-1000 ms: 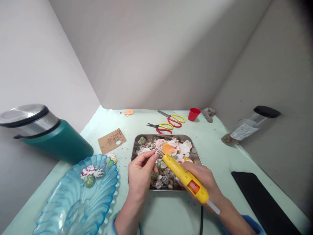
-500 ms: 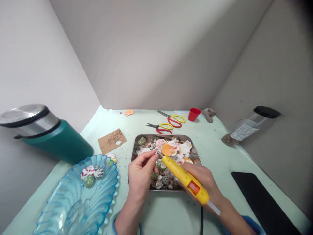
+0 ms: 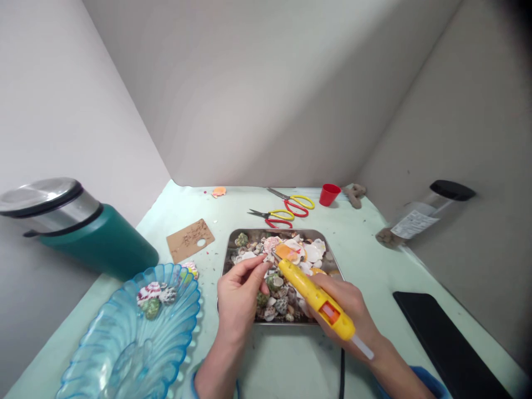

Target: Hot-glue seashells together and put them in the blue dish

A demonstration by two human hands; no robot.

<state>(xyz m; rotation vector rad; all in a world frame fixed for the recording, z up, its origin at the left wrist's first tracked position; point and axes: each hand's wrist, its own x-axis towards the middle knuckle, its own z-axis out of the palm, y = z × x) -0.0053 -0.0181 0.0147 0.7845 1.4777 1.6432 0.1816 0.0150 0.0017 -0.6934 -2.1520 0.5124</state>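
My right hand (image 3: pixel 347 305) grips a yellow hot glue gun (image 3: pixel 310 288) with a clear glue stick (image 3: pixel 363 347) poking out of its back end. The gun's metal nozzle points up and left, close to my left fingertips. Between thumb and forefinger, my left hand (image 3: pixel 239 291) pinches a small whitish piece that looks like a shell (image 3: pixel 270 258), mostly covered by the fingers. Both hands hover over a metal tray (image 3: pixel 228 244) filled with loose seashells (image 3: pixel 281 306), large flat ones at the back and small spiral ones in front.
On the left are a clear blue scalloped dish (image 3: pixel 103 332) with several shells, a green bottle (image 3: pixel 103 238) and a brown card (image 3: pixel 177 246). Behind the tray lie two scissors (image 3: pixel 282 215) (image 3: pixel 301 203) and a red cup (image 3: pixel 330 195). A jar (image 3: pixel 418 219) and black slab (image 3: pixel 444 338) are right.
The glue gun's nozzle has shifted slightly up and right, a little away from my left fingertips. My left hand keeps its pinch in nearly the same spot.
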